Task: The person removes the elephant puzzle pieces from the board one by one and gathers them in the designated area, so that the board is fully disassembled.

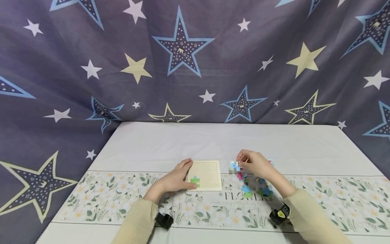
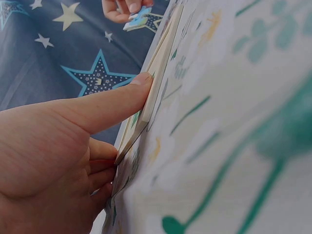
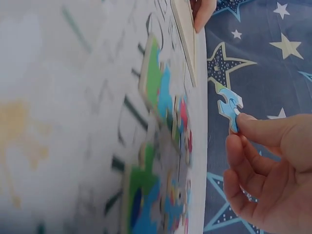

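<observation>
A shallow pale wooden puzzle tray [image 1: 208, 173] lies on the table, a green puzzle piece [image 1: 195, 181] in its near left corner. My left hand [image 1: 176, 178] holds the tray by its left side. In the left wrist view the thumb [image 2: 122, 95] presses on the rim and the other fingers bend against the edge. To the right of the tray, my right hand [image 1: 254, 164] pinches a light blue jigsaw piece [image 3: 228, 108] between thumb and fingertips, raised above the table. Several loose puzzle pieces [image 1: 247, 191] lie beneath and beside that hand.
A white cloth with a floral printed band [image 1: 122, 195] covers the table. Behind it hangs a dark curtain [image 1: 195, 84] with stars. Black cameras sit on the left wrist [image 1: 164, 220] and right wrist [image 1: 278, 216].
</observation>
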`<state>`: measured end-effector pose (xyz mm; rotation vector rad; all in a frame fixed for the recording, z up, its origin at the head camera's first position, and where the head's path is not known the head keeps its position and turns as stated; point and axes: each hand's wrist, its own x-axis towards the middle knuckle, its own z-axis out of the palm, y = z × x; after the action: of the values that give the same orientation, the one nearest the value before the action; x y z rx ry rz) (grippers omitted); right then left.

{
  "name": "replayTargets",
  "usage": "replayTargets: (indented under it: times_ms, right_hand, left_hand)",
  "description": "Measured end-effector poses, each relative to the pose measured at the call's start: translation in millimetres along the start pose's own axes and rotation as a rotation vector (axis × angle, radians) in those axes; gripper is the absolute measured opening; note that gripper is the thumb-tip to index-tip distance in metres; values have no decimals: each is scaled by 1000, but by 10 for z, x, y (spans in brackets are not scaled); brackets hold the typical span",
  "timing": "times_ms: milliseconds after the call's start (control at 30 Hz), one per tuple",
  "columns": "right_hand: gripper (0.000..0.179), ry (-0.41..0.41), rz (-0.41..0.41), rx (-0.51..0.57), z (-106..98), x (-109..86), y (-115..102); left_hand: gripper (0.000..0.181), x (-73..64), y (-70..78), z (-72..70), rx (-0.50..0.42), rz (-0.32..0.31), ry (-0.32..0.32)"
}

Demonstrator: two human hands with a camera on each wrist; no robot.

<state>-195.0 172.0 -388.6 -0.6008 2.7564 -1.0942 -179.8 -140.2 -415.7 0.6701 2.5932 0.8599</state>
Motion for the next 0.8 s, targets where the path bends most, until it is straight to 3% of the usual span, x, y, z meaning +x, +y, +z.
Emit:
replayTargets:
  times_ms: [800]
  right_hand:
    - [5, 29, 60, -46, -392, -357, 342]
  left_hand:
    - [91, -27, 20, -15, -15, 9, 4]
